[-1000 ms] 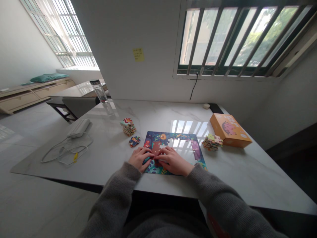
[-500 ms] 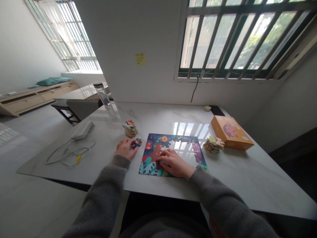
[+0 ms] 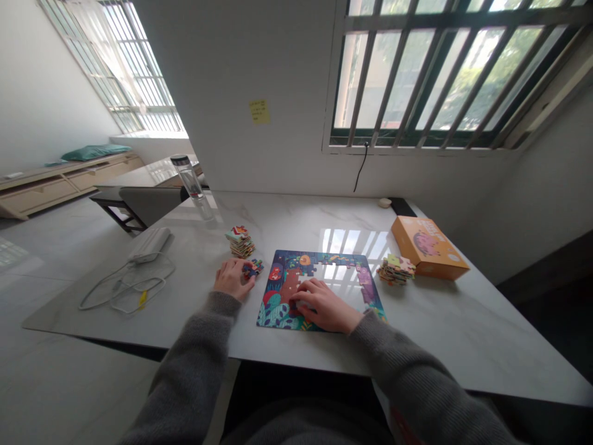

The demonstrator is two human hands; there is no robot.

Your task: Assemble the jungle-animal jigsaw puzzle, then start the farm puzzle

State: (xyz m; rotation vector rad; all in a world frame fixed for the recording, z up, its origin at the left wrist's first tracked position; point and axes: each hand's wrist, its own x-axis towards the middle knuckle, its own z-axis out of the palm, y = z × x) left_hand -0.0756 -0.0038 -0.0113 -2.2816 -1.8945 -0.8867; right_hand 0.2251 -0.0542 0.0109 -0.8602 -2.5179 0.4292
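Observation:
A partly assembled jigsaw puzzle (image 3: 278,315) lies flat on the table, with dark blue borders, a brown animal shape and an open gap in its middle. My right hand (image 3: 327,307) rests over its lower left part, fingers curled and fingertips pressed on a dark puzzle piece, most of which they hide. Left of the puzzle, my left hand (image 3: 231,278) has its thumb and fingers closed about a small stack of dark blue puzzle pieces (image 3: 254,267) on the table. Just behind it stands a taller stack of puzzle pieces (image 3: 241,242).
Another piece stack (image 3: 396,270) stands right of the puzzle, beside an orange box (image 3: 430,247). A white device (image 3: 149,245) with a looped cable (image 3: 139,284) lies at the left. A glass bottle (image 3: 188,176) stands at the table's far left edge.
The whole view has shifted slightly. Both hands keep nearly the same place and grip: the left at the small stack, the right on the puzzle.

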